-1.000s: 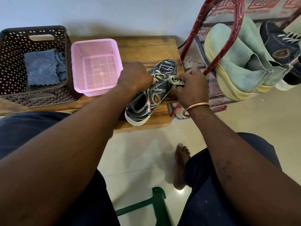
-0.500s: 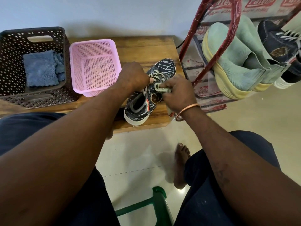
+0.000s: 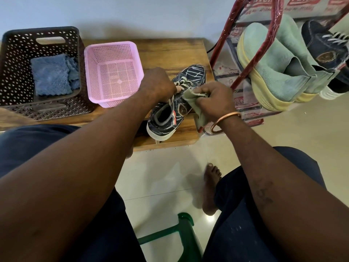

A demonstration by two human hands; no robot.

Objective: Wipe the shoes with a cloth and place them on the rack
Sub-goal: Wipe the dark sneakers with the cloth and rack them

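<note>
We look down on a low wooden bench. A dark navy high-top canvas sneaker with white scribbled lines stands upright near its front right corner, the white-soled heel close to the bench's front edge. Our left hand curls over the laced top and holds the sneaker steady. Our right hand is clamped on a crumpled pale green cloth, pressing it to the sneaker's right side, with a loose end hanging below the wrist.

We judge the main risk to be the sneaker sliding toward us off the edge, if wiping strokes pull back harder than the left hand resists. The loose pale laces could also catch in the cloth and be tugged undone. On the lift to the red metal rack just to the right, the toe might knock the rack's front tube or crowd the mint green knit shoes resting there.

The sneaker looks intact, with dark fabric, a small badge on the side, a red stripe near the heel and grey lining inside the open collar.
</note>
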